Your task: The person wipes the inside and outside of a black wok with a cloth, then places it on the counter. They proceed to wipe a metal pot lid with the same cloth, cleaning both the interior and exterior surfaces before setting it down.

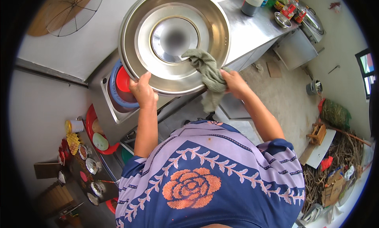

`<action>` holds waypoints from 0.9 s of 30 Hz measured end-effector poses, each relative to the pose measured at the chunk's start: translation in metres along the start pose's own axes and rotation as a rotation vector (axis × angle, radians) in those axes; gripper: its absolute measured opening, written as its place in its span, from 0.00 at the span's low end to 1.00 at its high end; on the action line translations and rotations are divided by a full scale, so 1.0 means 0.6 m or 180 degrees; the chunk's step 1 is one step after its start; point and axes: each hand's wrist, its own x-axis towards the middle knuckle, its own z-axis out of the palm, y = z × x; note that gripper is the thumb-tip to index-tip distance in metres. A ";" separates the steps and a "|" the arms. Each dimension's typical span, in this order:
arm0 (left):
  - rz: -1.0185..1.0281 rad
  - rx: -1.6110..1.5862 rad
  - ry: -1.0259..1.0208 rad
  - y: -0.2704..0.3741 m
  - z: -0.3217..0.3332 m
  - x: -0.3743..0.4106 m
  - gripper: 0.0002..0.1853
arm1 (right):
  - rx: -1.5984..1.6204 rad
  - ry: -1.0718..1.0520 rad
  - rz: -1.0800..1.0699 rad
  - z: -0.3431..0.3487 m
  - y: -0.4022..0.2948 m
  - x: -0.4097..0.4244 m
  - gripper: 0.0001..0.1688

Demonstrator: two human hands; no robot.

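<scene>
A large round stainless steel basin (142,57) fills the upper middle of the view, its shiny inside turned towards me. My left hand (144,90) grips its lower left rim, thumb over the edge. At the lower right rim, my right hand (234,83) holds a damp-looking grey-green cloth (211,71). Part of the cloth lies on the basin's inner wall and part hangs below the rim. The fingers of my right hand are partly hidden behind the cloth. Beneath the basin's left side, a blue-rimmed tub (114,93) with a red container (123,80) sits in the sink (117,118).
A stainless steel counter (239,29) runs right, bearing bottles (288,9) and a small metal bowl (282,20). Left stand a red basin (91,115) and several small bowls (91,165). Firewood (314,186) and a grey bucket (314,88) are along the right wall.
</scene>
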 end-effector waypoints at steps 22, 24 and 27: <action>-0.0479 0.0181 -0.1025 0.003 0.036 -0.103 0.14 | -0.2840 0.1373 -0.5022 0.168 -0.158 -0.002 0.17; -0.0620 -0.0011 -0.0819 0.008 0.038 -0.105 0.14 | -0.3150 0.0883 -0.5553 0.174 -0.139 0.011 0.18; -0.0767 -0.0092 -0.0822 0.010 0.031 -0.112 0.14 | -0.3299 0.0685 -0.5910 0.142 -0.137 0.029 0.19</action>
